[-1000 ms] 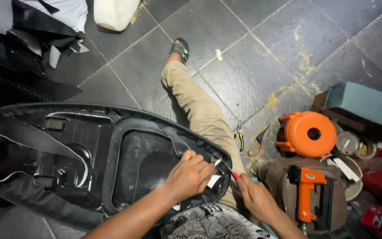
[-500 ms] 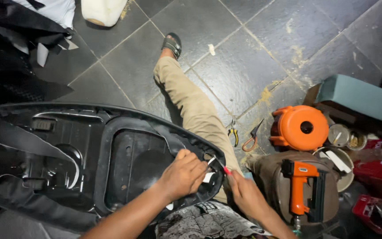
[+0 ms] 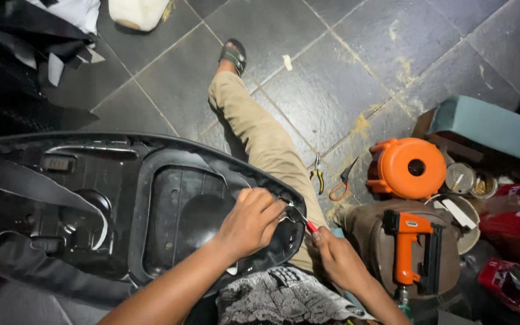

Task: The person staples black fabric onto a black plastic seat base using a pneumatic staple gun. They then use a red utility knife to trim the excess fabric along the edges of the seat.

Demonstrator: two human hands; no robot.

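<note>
While the left hand (image 3: 249, 221) presses closed on the rim of the upturned black seat base (image 3: 151, 204), the right hand (image 3: 338, 259) grips a small red-handled tool (image 3: 301, 218), its metal tip at the seat edge just beside the left fingers. The step in hand appears to be working the cover edge at the rim — prying or pulling a fastener. The next move likely calls for steady leverage, tip kept clear of the fingers. The seat rests across the lap above the tiled floor (image 3: 332, 78); an orange staple gun (image 3: 407, 247) and pliers (image 3: 316, 174) lie nearby.
</note>
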